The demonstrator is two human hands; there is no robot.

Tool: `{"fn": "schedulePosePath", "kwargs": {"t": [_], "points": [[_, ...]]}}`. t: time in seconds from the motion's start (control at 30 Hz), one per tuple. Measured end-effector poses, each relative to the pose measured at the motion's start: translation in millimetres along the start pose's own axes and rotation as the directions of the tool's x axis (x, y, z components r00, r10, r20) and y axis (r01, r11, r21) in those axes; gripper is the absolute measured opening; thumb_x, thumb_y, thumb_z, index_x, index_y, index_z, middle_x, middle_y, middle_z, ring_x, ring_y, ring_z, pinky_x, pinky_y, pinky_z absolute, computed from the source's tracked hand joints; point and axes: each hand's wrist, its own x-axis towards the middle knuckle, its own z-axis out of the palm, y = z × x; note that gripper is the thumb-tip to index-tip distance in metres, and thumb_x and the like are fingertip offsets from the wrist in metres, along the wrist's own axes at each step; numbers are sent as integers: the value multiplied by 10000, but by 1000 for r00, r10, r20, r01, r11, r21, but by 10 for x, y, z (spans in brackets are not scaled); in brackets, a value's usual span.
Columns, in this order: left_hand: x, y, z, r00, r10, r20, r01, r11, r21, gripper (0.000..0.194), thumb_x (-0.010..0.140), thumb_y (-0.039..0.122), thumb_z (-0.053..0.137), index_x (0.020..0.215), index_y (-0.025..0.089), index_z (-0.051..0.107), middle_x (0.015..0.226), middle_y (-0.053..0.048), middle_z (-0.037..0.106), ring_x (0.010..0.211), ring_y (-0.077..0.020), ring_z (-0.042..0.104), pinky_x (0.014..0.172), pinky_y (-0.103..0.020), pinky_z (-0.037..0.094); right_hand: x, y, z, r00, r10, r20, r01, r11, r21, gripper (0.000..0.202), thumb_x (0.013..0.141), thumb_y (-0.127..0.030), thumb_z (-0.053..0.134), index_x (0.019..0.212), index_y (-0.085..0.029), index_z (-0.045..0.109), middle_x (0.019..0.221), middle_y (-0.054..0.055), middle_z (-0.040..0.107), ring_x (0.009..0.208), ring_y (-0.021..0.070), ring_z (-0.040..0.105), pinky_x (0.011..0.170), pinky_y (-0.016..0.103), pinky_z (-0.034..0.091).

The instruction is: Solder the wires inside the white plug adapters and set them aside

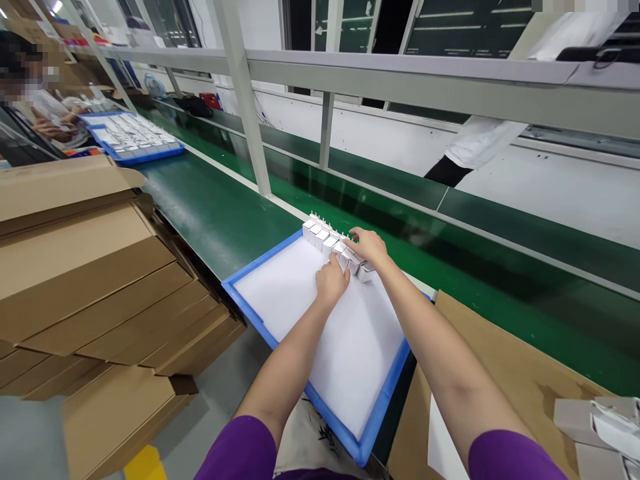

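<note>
A blue-rimmed tray (367,437) with a white lining lies in front of me. Along its far edge stands a row of several small white boxes (316,233) with thin prongs or tabs rising behind them. My left hand (332,280) touches the near side of the boxes, its fingers partly bent with the index finger extended. On the far side, my right hand (369,247) reaches over the right part of the row, thumb and fingers around the boxes. Some fingertips are hidden among them.
Stacked cardboard boxes (100,287) fill the left. A second blue tray (145,157) of white items sits up the green bench (215,210), near a seated person. Cardboard (480,373) and white-grey boxes (580,423) lie right. A metal frame post (250,127) stands beyond.
</note>
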Motion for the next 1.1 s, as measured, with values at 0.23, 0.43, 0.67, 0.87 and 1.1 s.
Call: {"fn": "schedulePosePath", "kwargs": {"t": [0.23,0.43,0.67,0.87,1.1], "points": [[29,-28,-10,999,-28,17,29,999,-31,626,924,303,484,1447,99,207,1103,-158,713,1096,-277,657,869,-340,472,107,-28,54,999,0,44,1,999,-40,321,936,-372,561,1192,-181,584,1208,87,608,1064,210,611,914,435,534],[39,-44,-17,999,-38,14,38,998,-53,643,923,310,488,1449,85,193,1113,-175,703,1076,-286,666,852,-340,479,155,-97,29,997,-2,71,7,997,-77,356,931,-376,570,1228,-179,563,1226,91,598,1083,222,605,922,451,529],[41,-68,-37,998,-58,-4,58,996,-73,620,917,306,493,1432,94,220,1097,-180,705,1042,-304,678,830,-358,489,198,-246,78,994,39,107,-24,990,-139,295,933,-371,569,1151,-175,599,1176,82,620,1018,194,624,877,406,549],[86,-90,-2,998,-61,-8,60,991,-120,561,944,400,468,1378,100,279,1112,-186,702,1053,-311,672,825,-365,484,125,-194,18,990,-34,134,48,993,-104,327,931,-380,570,1171,-159,585,1161,82,625,1022,202,626,886,423,544],[120,-116,0,997,-76,-1,75,980,-186,552,924,404,511,1342,115,295,1039,-133,734,1032,-293,680,797,-344,483,114,-198,-131,969,-135,206,138,990,-2,303,948,-418,529,1066,-159,633,1108,68,652,1013,195,631,910,415,529]]}}
